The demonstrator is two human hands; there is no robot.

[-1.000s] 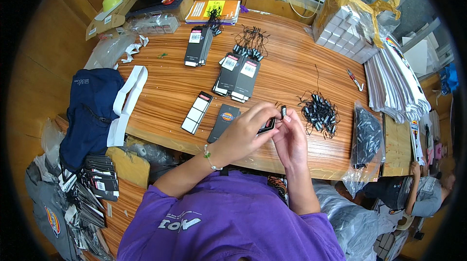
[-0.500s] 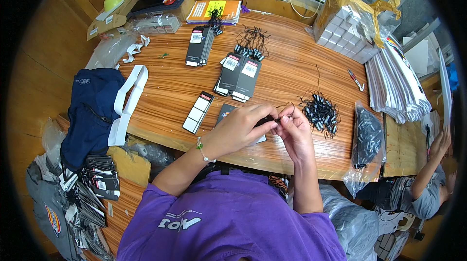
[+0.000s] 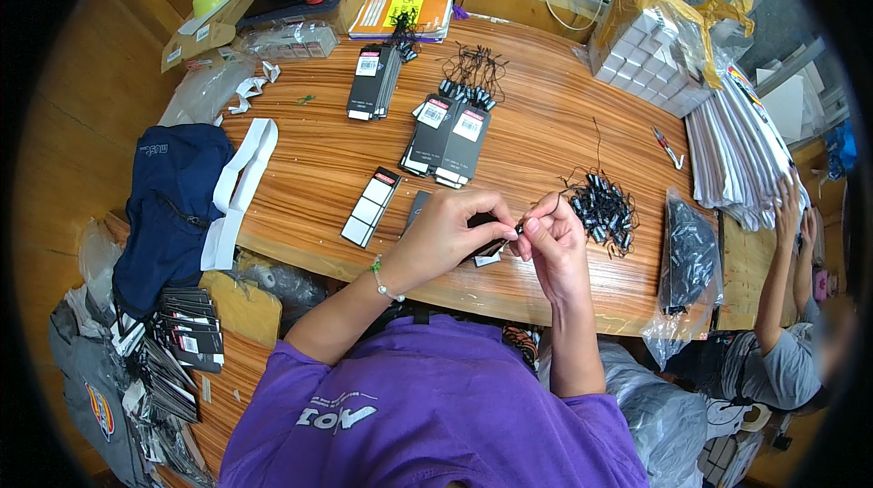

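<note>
Black hang tag point(image 3: 488, 251): pinched in left hand point(image 3: 444, 235) fingers at the desk's point(image 3: 309, 160) near edge; right hand point(image 3: 551, 242) fingers closed on a thin black cord point(image 3: 538, 213), apparently to thread it. Cord pile point(image 3: 605, 208) just right of the tag, tag stacks point(image 3: 447, 135) beyond. Wooden desk, cluttered workroom.

L hand point(image 3: 443, 231) curled, fingers pinched; R hand point(image 3: 552, 242) fingertips pinched, touching L; forearms converge.
</note>
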